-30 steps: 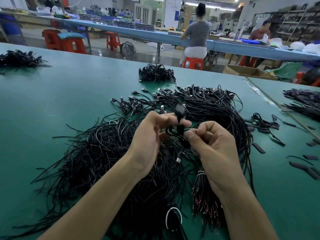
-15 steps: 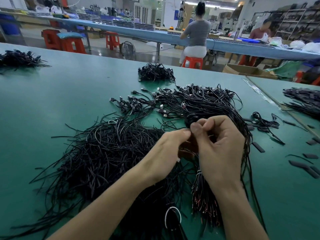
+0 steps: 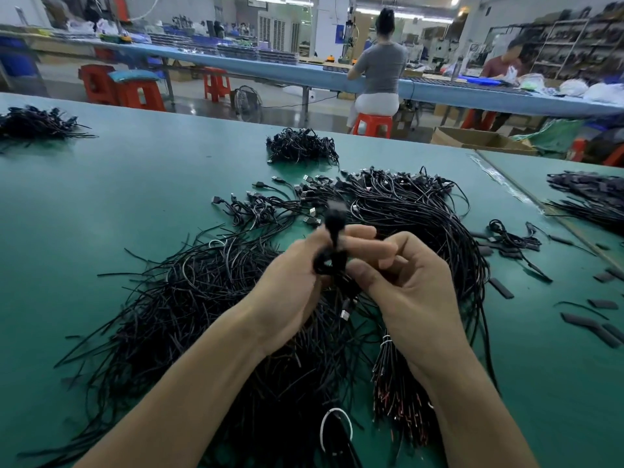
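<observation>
Both hands meet above a big heap of loose black cables on the green table. My left hand grips a coiled black cable that sticks up blurred between the hands. My right hand pinches the same coil from the right with thumb and fingers. A silver plug end dangles under the hands.
A small bundled cable pile lies behind the heap, another at far left, more cables at right. Black strips are scattered right. A tied bunch with red wire ends lies under my right wrist. Two people work at a far bench.
The hands have shifted slightly left and apart, and the coiled cable now stands up between them instead of being tucked under my right fingers.
</observation>
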A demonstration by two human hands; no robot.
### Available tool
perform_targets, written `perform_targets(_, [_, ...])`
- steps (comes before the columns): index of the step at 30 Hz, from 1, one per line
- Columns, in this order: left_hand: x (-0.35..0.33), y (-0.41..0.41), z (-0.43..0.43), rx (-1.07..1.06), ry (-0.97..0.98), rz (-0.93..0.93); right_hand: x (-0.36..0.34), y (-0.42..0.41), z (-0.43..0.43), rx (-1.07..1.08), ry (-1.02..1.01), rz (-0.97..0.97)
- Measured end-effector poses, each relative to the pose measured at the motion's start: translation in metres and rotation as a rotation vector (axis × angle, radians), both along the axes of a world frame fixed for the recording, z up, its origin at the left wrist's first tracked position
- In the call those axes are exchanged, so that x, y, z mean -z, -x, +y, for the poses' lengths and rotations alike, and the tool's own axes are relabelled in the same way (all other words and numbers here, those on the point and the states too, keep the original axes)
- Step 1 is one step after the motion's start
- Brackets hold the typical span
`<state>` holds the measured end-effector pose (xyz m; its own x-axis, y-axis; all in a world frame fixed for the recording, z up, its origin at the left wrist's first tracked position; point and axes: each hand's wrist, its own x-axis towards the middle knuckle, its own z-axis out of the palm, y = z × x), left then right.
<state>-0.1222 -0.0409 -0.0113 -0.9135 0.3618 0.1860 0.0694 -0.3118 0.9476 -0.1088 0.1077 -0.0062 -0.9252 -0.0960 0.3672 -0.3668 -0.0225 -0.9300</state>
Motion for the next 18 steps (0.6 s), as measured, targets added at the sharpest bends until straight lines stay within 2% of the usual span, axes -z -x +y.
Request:
perform_targets(3, [-0.002, -0.004, 0.001, -0.08, 0.229, 0.132, 0.001, 0.003, 0.005, 0.193, -0.078, 0.021])
perform_targets(6, [0.006, -0.001, 0.005, -0.357, 0.428, 0.156, 0.001, 0.005, 0.006, 0.347, -0.085, 0.104])
perform_targets(8, [0.009, 0.0, 0.007, -0.472, 0.428, 0.143, 0.001, 0.004, 0.003, 0.38, -0.079, 0.145])
perform_targets(12, [0.011, 0.0, 0.007, -0.525, 0.411, 0.146, 0.001, 0.002, -0.006, 0.304, 0.045, 0.143])
perform_targets(15, [0.008, 0.0, 0.005, -0.478, 0.194, 0.067, 0.0, -0.001, -0.011, 0.181, 0.105, 0.113])
perform_targets(18, [0.002, 0.002, 0.002, -0.41, 0.069, 0.002, -0.001, -0.002, -0.012, 0.083, 0.126, 0.064])
